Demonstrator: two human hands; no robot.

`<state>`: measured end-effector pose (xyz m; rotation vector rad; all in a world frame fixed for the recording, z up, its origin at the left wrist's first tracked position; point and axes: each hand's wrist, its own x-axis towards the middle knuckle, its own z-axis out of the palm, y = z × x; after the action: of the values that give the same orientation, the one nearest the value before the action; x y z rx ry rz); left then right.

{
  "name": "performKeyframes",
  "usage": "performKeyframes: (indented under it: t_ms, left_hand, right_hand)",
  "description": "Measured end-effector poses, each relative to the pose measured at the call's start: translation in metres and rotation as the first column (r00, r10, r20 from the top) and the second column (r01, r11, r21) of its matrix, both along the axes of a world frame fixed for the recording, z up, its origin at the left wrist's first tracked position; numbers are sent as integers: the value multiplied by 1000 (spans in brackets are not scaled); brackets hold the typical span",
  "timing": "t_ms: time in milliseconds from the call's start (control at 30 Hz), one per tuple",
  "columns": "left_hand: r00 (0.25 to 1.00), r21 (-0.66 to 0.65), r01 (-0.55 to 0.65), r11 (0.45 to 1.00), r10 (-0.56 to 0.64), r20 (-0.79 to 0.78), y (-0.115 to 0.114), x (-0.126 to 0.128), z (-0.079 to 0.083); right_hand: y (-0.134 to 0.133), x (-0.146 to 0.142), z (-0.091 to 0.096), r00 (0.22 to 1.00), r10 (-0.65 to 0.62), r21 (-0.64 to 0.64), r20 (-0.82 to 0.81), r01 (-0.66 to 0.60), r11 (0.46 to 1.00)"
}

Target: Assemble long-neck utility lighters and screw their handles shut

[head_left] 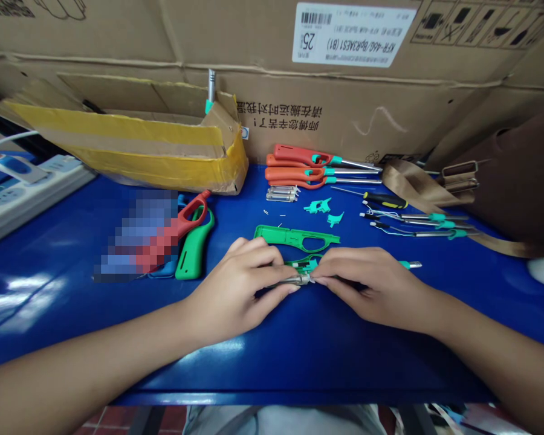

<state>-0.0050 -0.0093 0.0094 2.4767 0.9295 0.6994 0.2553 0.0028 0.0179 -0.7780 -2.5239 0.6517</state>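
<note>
Near the front of the blue table, my left hand (240,290) is closed, with a small clear lighter fuel tank (301,279) between thumb and fingers. My right hand (374,284) pinches at the tank's valve end; whatever tiny part lies in its fingertips is too small to name. Just behind the fingers lies a green lighter casing half (291,263) with a turquoise trigger piece in it, partly hidden by both hands. Its metal nozzle (416,264) sticks out beyond my right hand. Another green casing half (276,234) rests open side up behind.
Assembled red and orange lighters (294,175) lie at the back, near spare fuel tanks (281,194) and turquoise triggers (317,206). Rightward are a screwdriver (385,200) and wired nozzles (439,225). Casings (194,248), a taped cardboard box (163,163) and a power strip (45,187) stand left.
</note>
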Motion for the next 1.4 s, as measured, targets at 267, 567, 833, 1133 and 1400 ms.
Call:
performKeyframes:
  t_ms: [267,567,833,1133,1400]
  left_hand:
    - [999,60,34,998,-33,-20,-2,1,0]
    - [999,99,17,995,-12,-48,-4,1,1]
    - [999,62,-30,998,31,-9,-2,1,3]
    - [1000,20,-30,999,30,-9,0,1,0]
    - [1000,9,-14,1000,14,4,-2,0,1]
  right_hand:
    - [-2,-2,0,1000,21,-9,-3,-21,1000]
    - [-4,-1,-1,999,3,94,54,-8,996]
    - [-3,-2,1,995,-50,97,85,42,994]
    - [-2,-2,-1,996,-70,125,64,62,990]
    - [-2,1,-1,999,-14,191,46,5,982]
